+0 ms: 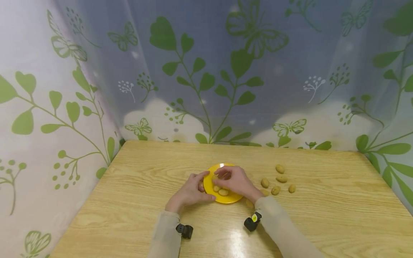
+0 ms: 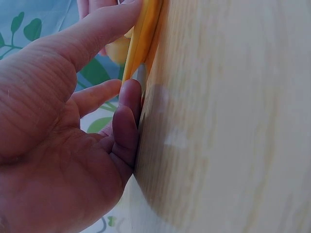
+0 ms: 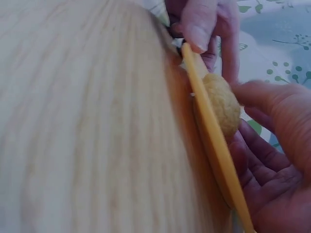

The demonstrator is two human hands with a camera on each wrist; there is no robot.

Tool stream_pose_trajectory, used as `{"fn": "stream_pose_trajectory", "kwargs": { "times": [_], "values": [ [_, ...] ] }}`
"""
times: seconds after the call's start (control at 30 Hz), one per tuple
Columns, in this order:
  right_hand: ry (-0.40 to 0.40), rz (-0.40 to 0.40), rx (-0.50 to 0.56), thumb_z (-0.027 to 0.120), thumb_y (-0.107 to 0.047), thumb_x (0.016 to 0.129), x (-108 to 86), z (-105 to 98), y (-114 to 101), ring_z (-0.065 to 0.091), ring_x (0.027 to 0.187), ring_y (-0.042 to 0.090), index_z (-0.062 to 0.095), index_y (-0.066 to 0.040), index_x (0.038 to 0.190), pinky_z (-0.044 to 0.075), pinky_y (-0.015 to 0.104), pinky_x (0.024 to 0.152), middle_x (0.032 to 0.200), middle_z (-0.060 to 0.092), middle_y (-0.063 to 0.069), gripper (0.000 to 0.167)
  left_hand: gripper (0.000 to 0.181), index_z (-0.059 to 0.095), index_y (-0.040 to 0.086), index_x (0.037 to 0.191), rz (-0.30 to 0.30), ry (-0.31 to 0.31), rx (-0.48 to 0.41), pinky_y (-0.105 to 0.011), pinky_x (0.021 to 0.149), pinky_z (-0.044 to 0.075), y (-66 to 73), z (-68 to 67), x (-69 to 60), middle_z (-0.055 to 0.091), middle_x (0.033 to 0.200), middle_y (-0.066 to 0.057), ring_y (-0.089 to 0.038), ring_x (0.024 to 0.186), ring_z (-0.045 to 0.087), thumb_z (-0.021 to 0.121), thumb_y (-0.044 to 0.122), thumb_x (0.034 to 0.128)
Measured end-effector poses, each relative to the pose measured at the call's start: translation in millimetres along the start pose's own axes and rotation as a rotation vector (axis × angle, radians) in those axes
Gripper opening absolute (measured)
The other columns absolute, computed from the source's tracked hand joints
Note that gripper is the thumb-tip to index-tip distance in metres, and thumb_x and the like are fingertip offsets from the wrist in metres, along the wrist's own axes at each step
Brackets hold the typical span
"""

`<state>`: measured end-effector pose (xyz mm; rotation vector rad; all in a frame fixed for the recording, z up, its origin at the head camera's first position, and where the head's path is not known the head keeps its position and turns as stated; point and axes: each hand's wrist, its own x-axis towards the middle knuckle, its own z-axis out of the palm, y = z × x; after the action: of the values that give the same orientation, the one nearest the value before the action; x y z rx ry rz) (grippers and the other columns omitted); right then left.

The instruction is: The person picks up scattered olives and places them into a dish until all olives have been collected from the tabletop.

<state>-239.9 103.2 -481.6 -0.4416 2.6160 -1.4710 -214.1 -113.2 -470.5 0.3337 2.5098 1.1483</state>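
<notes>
A shallow yellow plate (image 1: 230,200) lies on the table, with several small potatoes (image 1: 223,192) on it. My left hand (image 1: 190,191) holds the plate's left side, its thumb at the near rim and index finger at the far rim. In the left wrist view its other fingers (image 2: 127,126) are bent beside the plate's edge. Over the plate, my right hand (image 1: 237,182) has its thumb and curled fingers about a small potato (image 1: 214,177). The right wrist view shows a potato (image 3: 221,104) low against the plate, near the thumb; the fingertip contact is partly hidden.
More small potatoes (image 1: 275,190) lie loose on the wooden table (image 1: 145,165) to the right of the plate, some partly behind the right wrist. A patterned curtain (image 1: 206,89) hangs along the table's back edge. Each wrist carries a black camera (image 1: 184,231).
</notes>
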Motion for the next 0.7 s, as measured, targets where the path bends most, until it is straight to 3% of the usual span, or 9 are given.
{"fn": "stream_pose_trajectory", "kwargs": {
  "times": [0.47,0.7],
  "values": [
    [-0.004,0.028,-0.016,0.081,-0.034,0.088,-1.0,1.4,1.4,0.067,0.086,0.009,0.078,-0.020,0.100,0.054,0.028,0.080,0.094,0.074,-0.006,0.019,0.094,0.039,0.021,0.158,0.006,-0.002,0.014,-0.035,0.079,0.041,-2.6,0.4,1.4,0.047,0.116,-0.009,-0.020,0.091,0.051,0.088,0.039,0.0799],
    [-0.018,-0.008,-0.022,0.079,-0.034,0.090,-1.7,-1.1,1.2,0.067,0.087,0.010,0.078,-0.020,0.100,0.054,0.031,0.082,0.096,0.075,-0.006,0.018,0.094,0.039,0.022,0.158,0.001,-0.003,0.009,-0.035,0.078,0.040,-1.5,0.3,1.4,0.046,0.116,-0.008,-0.019,0.090,0.050,0.088,0.039,0.0801]
  ]
}}
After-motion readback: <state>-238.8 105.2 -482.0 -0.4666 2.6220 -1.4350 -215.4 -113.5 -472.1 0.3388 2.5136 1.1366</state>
